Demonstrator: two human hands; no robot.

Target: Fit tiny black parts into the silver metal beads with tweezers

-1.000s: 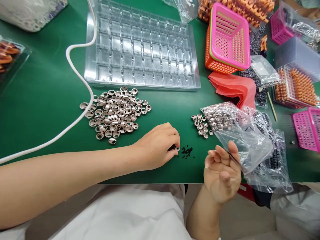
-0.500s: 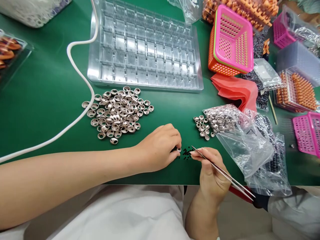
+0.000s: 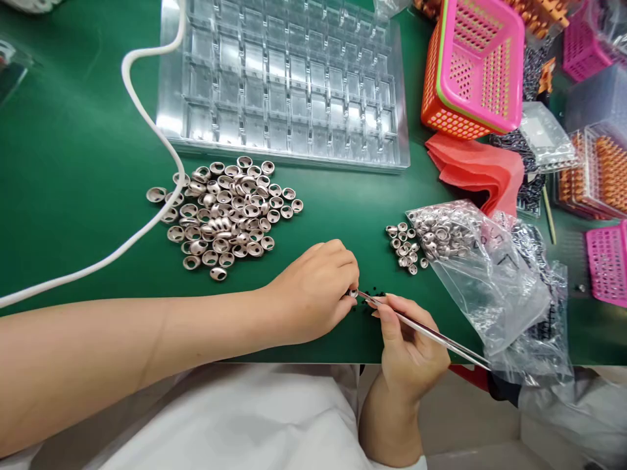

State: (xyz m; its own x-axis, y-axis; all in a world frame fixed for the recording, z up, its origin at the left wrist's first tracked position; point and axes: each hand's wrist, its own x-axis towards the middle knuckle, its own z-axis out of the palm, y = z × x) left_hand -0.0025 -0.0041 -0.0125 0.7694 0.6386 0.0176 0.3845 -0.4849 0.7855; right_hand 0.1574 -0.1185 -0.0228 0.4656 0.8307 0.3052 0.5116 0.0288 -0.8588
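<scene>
My left hand (image 3: 316,292) rests on the green table, thumb and fingers pinched on a small silver metal cup (image 3: 353,294) with a hole in it. In my right hand (image 3: 410,339) is a pair of metal tweezers (image 3: 438,336), its arms pressed together and its tip at the cup. Tiny black pieces (image 3: 375,292) lie on the table between my hands, partly hidden by my right fingers. A large heap of silver metal cups (image 3: 230,212) lies beyond my left arm. Smaller silver pieces (image 3: 404,248) lie beyond my right hand.
A clear compartment tray (image 3: 284,85) stands at the back. A white cable (image 3: 142,111) crosses the left side and part of the heap. To the right are a plastic bag of metal parts (image 3: 490,274), red cloth (image 3: 480,166), stacked baskets (image 3: 482,65) and boxes of orange parts (image 3: 607,163).
My right hand has moved left, bringing the tweezers' tip from over the black pieces to the metal cup. The tweezers' arms have closed together. The camera view has shifted slightly.
</scene>
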